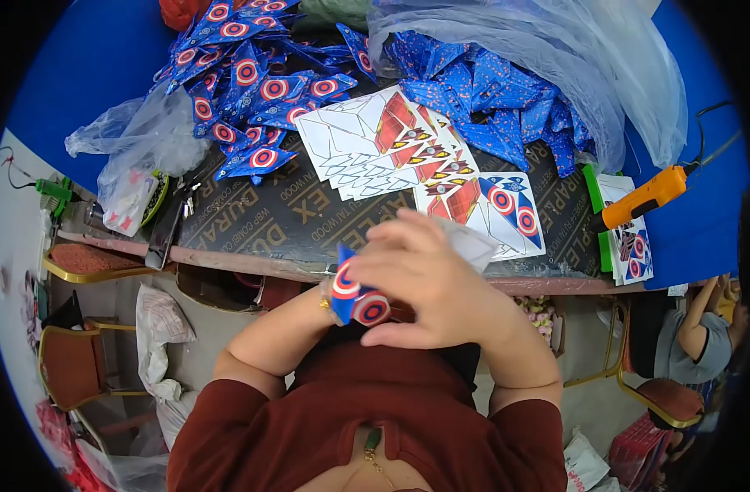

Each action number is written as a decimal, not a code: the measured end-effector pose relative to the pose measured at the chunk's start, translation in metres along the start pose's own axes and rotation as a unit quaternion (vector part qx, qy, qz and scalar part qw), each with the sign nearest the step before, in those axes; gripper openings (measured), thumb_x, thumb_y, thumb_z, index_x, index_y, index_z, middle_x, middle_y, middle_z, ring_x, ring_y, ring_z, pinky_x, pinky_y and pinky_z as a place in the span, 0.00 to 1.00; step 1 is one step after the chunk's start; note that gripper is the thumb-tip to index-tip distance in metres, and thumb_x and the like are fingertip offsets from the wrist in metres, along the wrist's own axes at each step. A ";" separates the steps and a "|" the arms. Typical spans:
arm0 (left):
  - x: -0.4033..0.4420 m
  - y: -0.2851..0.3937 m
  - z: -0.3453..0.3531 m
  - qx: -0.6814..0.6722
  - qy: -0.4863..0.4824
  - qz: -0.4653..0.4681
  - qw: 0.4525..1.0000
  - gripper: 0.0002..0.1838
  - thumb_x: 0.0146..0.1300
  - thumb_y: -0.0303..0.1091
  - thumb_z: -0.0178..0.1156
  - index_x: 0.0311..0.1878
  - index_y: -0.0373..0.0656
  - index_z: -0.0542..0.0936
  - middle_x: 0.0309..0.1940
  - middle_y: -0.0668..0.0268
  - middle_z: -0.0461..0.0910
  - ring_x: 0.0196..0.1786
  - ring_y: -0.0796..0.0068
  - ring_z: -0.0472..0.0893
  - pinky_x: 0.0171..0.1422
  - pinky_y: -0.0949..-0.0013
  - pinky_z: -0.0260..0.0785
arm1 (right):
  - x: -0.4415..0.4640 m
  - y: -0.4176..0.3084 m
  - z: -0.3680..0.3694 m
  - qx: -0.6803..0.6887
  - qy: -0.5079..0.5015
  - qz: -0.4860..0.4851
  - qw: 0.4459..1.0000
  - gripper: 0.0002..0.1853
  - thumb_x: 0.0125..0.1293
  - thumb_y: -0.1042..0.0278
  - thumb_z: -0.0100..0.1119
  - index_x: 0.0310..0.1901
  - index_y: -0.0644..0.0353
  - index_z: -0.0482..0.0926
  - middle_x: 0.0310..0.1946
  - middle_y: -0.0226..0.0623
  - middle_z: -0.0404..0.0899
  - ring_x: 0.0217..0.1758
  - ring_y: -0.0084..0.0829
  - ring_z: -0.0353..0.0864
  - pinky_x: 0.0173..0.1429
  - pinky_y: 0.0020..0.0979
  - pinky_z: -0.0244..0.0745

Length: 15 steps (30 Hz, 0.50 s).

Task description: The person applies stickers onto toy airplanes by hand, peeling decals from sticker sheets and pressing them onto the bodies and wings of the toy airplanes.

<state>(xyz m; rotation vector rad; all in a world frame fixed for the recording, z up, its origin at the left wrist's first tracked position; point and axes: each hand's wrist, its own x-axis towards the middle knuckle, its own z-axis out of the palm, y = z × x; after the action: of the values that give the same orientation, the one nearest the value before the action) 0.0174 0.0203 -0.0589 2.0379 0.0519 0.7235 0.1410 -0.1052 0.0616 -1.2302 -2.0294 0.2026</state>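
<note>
Floating just off the near edge of the worktop [256, 234], the blue folded piece [354, 297] is up in front of the maroon top [375, 385]. From my right hand [440, 283] it lies to the left: the fingers bend over its upper side and the thumb stands well apart below, so a ringed face shows through the gap. I read that as a loose, half-open curve; whether those fingers have hold of it, I cannot tell. My left wrist [319, 310] sits at its other side, but the left hand is hidden behind the piece and the right hand, so I cannot tell its grip either. Both arms end right at the piece, and I can't rank one nearer. A sharp blue tip points away from the body, towards the worktop; the long axis seems to run from there back towards the top, leaning right, its far end partly covered.
</note>
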 end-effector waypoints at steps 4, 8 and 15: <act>0.011 0.028 -0.010 -0.202 0.106 -0.223 0.948 0.22 0.61 0.23 0.65 0.60 0.35 0.76 0.47 0.61 0.84 0.48 0.76 0.83 0.57 0.68 0.77 | -0.015 0.017 -0.011 -0.117 0.202 0.051 0.971 0.22 0.55 0.60 0.75 0.49 0.61 0.83 0.52 0.42 0.84 0.56 0.50 0.78 0.62 0.47 0.72; 0.012 0.037 -0.008 -0.372 0.183 -0.204 0.887 0.23 0.66 0.22 0.60 0.64 0.35 0.73 0.53 0.61 0.82 0.56 0.77 0.80 0.63 0.70 0.73 | -0.025 0.020 0.014 -0.159 0.178 0.105 0.965 0.21 0.52 0.67 0.75 0.49 0.60 0.83 0.56 0.40 0.81 0.60 0.48 0.76 0.67 0.50 0.68; 0.009 0.045 -0.020 -0.463 0.145 -0.293 0.824 0.23 0.76 0.47 0.50 0.62 0.38 0.75 0.49 0.60 0.85 0.51 0.70 0.86 0.55 0.64 0.80 | -0.034 0.027 0.018 -0.196 0.138 0.099 0.966 0.19 0.54 0.71 0.71 0.49 0.58 0.84 0.57 0.36 0.82 0.62 0.45 0.76 0.71 0.55 0.64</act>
<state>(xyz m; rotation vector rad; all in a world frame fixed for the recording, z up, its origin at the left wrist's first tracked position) 0.0041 0.0136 -0.0114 0.8804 0.4053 0.4947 0.1574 -0.1145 0.0185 -1.6074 -1.7501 -0.2791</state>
